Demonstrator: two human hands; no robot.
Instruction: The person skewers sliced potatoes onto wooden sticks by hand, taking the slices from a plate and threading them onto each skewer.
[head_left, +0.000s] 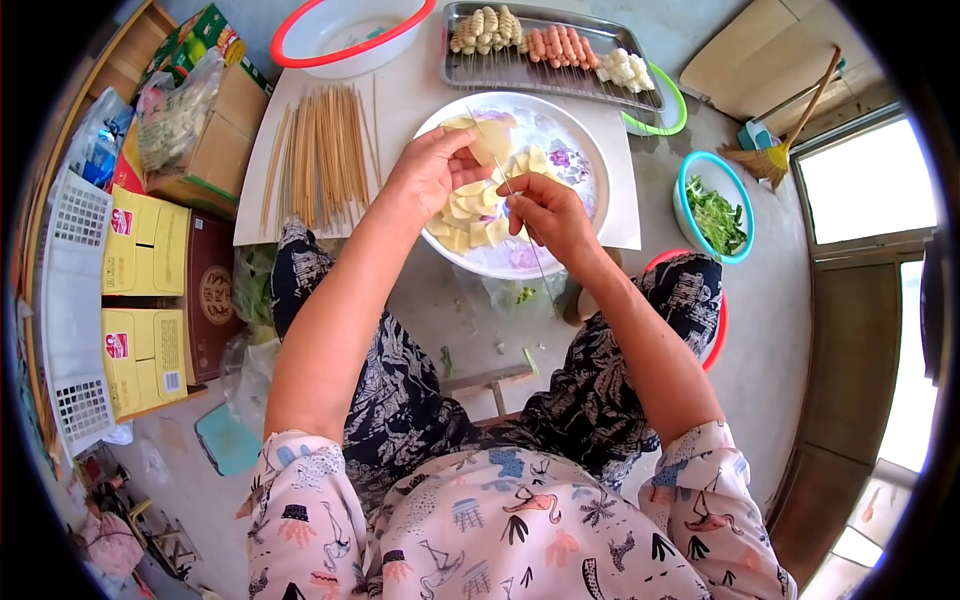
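Note:
Over a large white plate (590, 205) with purple flowers, my left hand (432, 172) pinches a thin, pale yellow slice (492, 142), which looks like potato. A long thin skewer (541, 268) slants past or through this slice; I cannot tell exactly where it pierces. My right hand (550, 212) is closed around the skewer, below the slice. Several more pale slices (465, 212) lie overlapping on the plate under both hands. Left of the plate, many bamboo skewers (325, 155) lie side by side on the table (400, 100).
Behind the plate, a metal tray (560, 85) holds skewered sausages (558, 46) and other pale skewered food. A red-rimmed white basin (350, 40) stands at the back left. On the floor at right are a blue basin (715, 205) of greens and a broom (765, 165). Boxes (145, 250) are stacked at left.

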